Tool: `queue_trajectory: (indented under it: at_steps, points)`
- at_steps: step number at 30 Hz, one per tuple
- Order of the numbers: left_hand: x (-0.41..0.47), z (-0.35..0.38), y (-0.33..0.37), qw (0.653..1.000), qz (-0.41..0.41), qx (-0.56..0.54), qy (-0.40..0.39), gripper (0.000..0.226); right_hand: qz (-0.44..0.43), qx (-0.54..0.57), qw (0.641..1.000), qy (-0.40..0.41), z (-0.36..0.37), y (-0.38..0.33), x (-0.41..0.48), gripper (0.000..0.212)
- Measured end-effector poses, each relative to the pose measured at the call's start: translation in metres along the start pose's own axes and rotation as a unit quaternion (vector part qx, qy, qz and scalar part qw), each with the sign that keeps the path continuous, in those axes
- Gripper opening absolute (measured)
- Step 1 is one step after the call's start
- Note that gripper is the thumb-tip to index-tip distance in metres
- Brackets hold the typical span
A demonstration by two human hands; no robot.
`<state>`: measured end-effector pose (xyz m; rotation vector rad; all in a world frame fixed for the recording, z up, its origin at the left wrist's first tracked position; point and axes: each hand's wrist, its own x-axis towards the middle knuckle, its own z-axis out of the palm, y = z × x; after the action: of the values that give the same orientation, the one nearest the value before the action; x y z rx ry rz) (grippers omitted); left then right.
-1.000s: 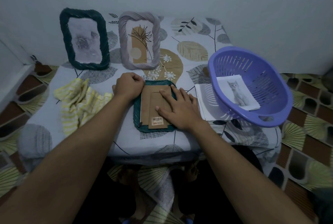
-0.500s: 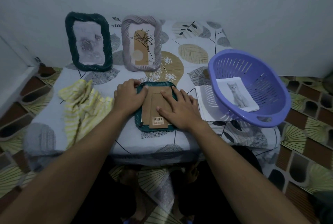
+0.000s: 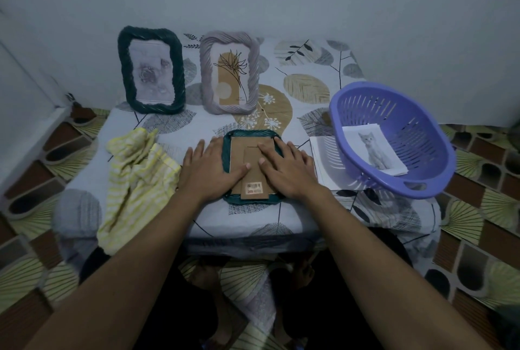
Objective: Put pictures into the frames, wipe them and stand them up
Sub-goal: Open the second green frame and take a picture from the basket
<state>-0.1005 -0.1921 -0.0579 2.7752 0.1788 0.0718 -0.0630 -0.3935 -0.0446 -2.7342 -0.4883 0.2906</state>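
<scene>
Leaf-print tablecloth [image 3: 309,90], teal frame [image 3: 253,135] face-down, lengthwise away

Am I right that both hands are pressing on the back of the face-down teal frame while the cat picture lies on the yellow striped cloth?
Not quite. The head view shows the cat picture lying inside the purple basket, not on the yellow striped cloth. The rest holds: the left hand and right hand both press on the back of the face-down teal frame.
</scene>
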Motion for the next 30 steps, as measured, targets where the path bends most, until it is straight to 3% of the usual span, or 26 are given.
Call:
queue_trajectory:
  at_steps: [4,8,12,19,23,30]
  points:
    - [-0.001,0.001,0.0,1.0,0.001,0.002,0.009,0.101,0.033,0.068,0.997,0.002,-0.006,-0.004,0.009,0.042]
    - [0.0,0.002,-0.001,1.0,0.008,-0.006,0.018,0.097,0.084,0.143,0.982,0.09,-0.013,-0.009,0.021,0.03]
    - [0.001,0.003,-0.001,1.0,0.005,-0.008,0.024,0.097,0.16,0.204,0.95,0.172,-0.014,-0.012,0.032,0.035]
    - [0.001,0.003,-0.001,0.999,0.007,-0.006,0.037,0.098,0.213,0.145,0.952,0.165,-0.013,-0.019,0.041,0.034]
    - [0.003,0.004,-0.003,0.999,0.007,-0.005,0.04,0.098,0.215,0.142,0.948,0.19,-0.012,-0.022,0.041,0.024]
    - [0.003,0.006,-0.004,0.999,0.009,0.003,0.047,0.097,0.214,0.135,0.948,0.194,-0.013,-0.025,0.042,0.024]
